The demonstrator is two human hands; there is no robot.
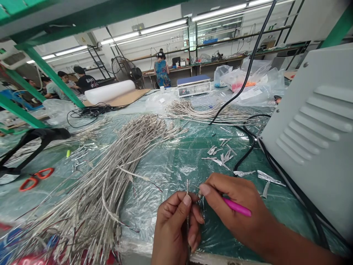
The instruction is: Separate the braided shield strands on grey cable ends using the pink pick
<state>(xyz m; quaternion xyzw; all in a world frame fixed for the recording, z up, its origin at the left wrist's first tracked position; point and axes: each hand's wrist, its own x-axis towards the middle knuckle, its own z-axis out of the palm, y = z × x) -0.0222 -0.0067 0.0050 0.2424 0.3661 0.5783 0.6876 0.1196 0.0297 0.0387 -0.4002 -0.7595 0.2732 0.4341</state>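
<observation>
Near the table's front edge, my left hand (pixel 179 224) pinches a thin cable (pixel 188 186) between thumb and fingers, its frayed silvery end pointing up. Close beside it on the right, my right hand (pixel 234 206) is closed around a pink-handled tool (pixel 237 207) with a thin metal tip. That tip reaches toward the cable end; whether they touch I cannot tell. Left of my hands lies a large bundle of cables (pixel 110 176) with several loose ends. Scraps of silvery shielding (pixel 224 158) are scattered beyond my right hand.
A grey vented machine (pixel 317 136) stands at the right, with black cords (pixel 252 143) running beside it. Orange-handled scissors (pixel 37 178) and a black strap (pixel 35 141) lie at the left. Further back are another cable bundle (pixel 198 112), a scale (pixel 193 86), plastic bags (pixel 248 81) and co-workers (pixel 162 70).
</observation>
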